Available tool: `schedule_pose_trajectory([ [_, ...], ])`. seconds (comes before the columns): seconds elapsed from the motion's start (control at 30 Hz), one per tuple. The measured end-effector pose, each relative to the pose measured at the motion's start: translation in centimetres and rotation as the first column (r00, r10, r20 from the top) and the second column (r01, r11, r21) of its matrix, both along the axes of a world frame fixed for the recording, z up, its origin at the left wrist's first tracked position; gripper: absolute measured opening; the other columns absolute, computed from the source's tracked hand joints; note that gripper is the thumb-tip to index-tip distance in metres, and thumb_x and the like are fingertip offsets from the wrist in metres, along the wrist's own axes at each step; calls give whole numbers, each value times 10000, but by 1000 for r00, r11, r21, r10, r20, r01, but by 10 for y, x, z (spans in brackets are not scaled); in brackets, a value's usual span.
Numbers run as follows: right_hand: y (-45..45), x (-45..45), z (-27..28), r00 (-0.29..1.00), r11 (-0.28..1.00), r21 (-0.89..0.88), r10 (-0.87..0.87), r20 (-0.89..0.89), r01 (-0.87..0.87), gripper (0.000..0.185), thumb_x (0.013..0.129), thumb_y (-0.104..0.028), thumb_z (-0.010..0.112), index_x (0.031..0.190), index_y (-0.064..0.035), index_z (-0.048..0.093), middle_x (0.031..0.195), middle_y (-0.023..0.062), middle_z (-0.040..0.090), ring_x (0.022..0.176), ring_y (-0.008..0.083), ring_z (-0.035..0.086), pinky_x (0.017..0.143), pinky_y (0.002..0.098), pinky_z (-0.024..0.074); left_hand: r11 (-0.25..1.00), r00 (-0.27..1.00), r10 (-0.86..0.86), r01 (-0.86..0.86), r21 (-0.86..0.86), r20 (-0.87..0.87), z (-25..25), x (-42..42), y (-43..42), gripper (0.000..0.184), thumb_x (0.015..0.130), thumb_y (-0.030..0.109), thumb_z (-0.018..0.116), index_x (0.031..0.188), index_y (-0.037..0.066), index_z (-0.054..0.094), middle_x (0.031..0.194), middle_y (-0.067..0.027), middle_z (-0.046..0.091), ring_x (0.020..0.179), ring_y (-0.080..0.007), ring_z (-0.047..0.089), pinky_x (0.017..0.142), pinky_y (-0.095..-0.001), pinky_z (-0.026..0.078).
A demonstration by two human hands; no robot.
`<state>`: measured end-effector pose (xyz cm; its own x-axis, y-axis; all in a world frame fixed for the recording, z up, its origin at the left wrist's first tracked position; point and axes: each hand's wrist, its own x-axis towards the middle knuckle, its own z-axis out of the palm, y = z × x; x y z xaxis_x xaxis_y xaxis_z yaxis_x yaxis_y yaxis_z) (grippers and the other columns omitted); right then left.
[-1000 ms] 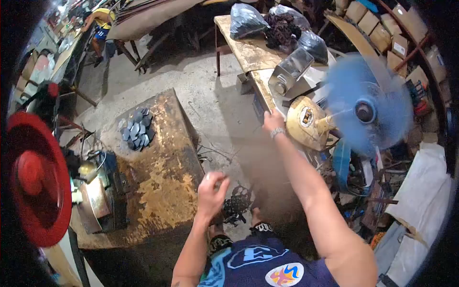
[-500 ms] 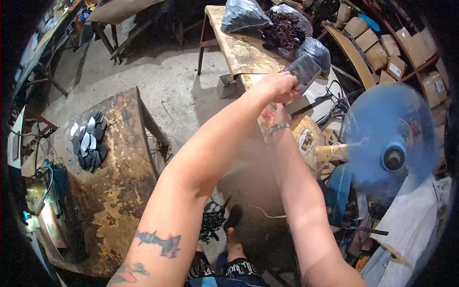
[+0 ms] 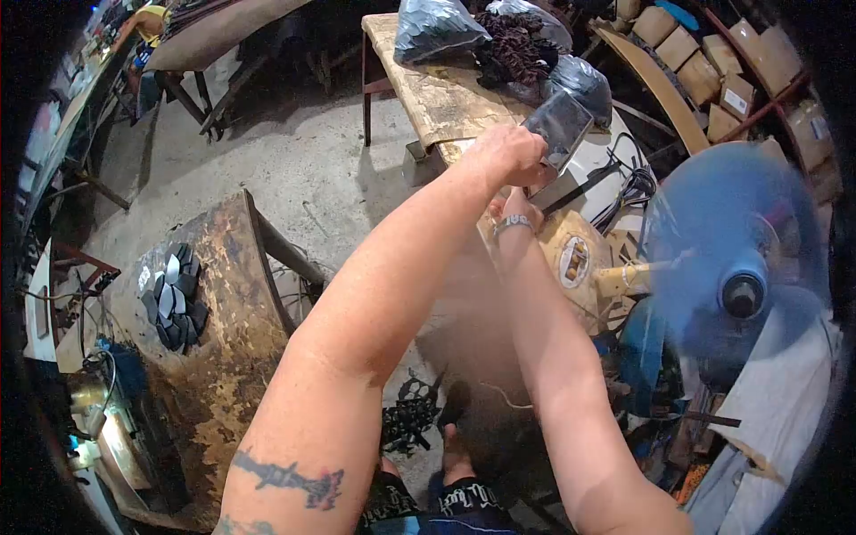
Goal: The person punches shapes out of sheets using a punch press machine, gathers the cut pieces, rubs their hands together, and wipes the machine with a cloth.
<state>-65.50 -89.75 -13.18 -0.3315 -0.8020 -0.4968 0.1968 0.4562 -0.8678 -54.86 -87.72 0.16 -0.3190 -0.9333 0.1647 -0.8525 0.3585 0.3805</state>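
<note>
The box (image 3: pixel 563 121), just beyond the curled fingers of the left hand (image 3: pixel 510 150), is judged light, stiff and slippery, best held by opposite sides; whether these fingers or the right hand's (image 3: pixel 521 206), just below, grip anything cannot be told.

A bench (image 3: pixel 234 294) stands on the left with a pile of pieces (image 3: pixel 174 303) on top and a machine (image 3: pixel 120 446) at its near left side, while bare floor (image 3: pixel 330 178) parts it from a table (image 3: pixel 415 94) farther right. Scraps (image 3: pixel 513 49) lie among bags (image 3: pixel 437 31) on that table, with a container (image 3: pixel 560 125) nearer than these, the left hand (image 3: pixel 510 152) at its near end and the right hand (image 3: pixel 519 209) just below. Cables (image 3: pixel 635 185) lie right of the container, a fan (image 3: pixel 740 241) stands right of both hands, and boxes (image 3: pixel 698 71) are stacked beyond it.
</note>
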Motion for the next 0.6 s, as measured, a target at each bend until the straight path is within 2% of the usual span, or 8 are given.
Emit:
schedule_pose_trajectory([
  [0.07, 2, 8, 1, 988, 988, -49, -151, -45, 149, 510, 839, -422, 769, 771, 41, 564, 593, 151, 656, 442, 194, 629, 414, 297, 550, 1000, 1000, -5, 5, -2, 10, 3, 2, 2, 318, 863, 376, 663, 995, 93, 724, 964, -184, 718, 961, -366, 682, 821, -450, 535],
  [0.37, 4, 7, -12, 968, 980, -150, -162, -194, 134, 482, 775, -370, 828, 695, 50, 604, 619, 166, 667, 436, 215, 645, 369, 334, 532, 997, 996, 7, -13, 72, 88, 12, -5, -4, 303, 850, 330, 651, 1014, 84, 718, 980, -188, 715, 981, -366, 681, 842, -459, 538],
  [0.4, 11, 8, -6, 974, 975, -177, -161, -160, 132, 457, 752, -362, 834, 690, 49, 647, 651, 190, 680, 494, 281, 671, 454, 377, 549, 997, 995, 2, -11, 80, 104, 15, -5, -3, 300, 848, 321, 647, 1020, 85, 716, 985, -185, 716, 980, -366, 681, 842, -459, 539],
  [0.43, 20, 10, -9, 973, 975, -168, -170, -159, 143, 457, 752, -362, 834, 690, 49, 647, 651, 190, 680, 494, 281, 671, 454, 377, 549, 996, 993, -1, -10, 90, 119, 13, -4, -5, 298, 846, 313, 644, 1027, 87, 714, 990, -182, 716, 980, -366, 681, 842, -459, 539],
  [0.5, 38, 11, -14, 760, 921, -356, -116, -639, -158, 421, 737, -373, 812, 727, 30, 691, 723, 222, 698, 631, 350, 700, 612, 433, 559, 998, 991, -15, 6, 68, 130, 7, -8, -9, 295, 846, 311, 640, 1020, 84, 711, 991, -176, 716, 979, -365, 681, 845, -462, 537],
  [0.53, 40, 19, -16, 839, 948, -276, -16, -543, -160, 431, 735, -417, 787, 815, 1, 719, 786, 227, 709, 758, 379, 707, 731, 444, 544, 998, 989, -8, 0, 56, 150, 5, -8, -12, 293, 846, 312, 637, 1014, 82, 708, 997, -179, 714, 981, -365, 679, 846, -462, 537],
  [0.57, 50, 28, -20, 781, 903, -379, -85, -619, -202, 421, 744, -437, 779, 835, -29, 727, 826, 213, 718, 793, 372, 706, 754, 452, 537, 999, 985, 0, -8, 46, 172, 4, -7, -13, 292, 847, 313, 634, 1008, 80, 705, 1003, -181, 713, 982, -366, 677, 846, -462, 538],
  [0.6, 65, 32, -21, 813, 903, -332, 31, -581, -272, 435, 750, -441, 774, 898, -36, 722, 877, 208, 715, 840, 372, 696, 776, 457, 532, 998, 989, 0, -10, 68, 148, 4, -7, -12, 301, 850, 317, 632, 1028, 85, 701, 1020, -184, 709, 1000, -365, 674, 855, -461, 536],
])
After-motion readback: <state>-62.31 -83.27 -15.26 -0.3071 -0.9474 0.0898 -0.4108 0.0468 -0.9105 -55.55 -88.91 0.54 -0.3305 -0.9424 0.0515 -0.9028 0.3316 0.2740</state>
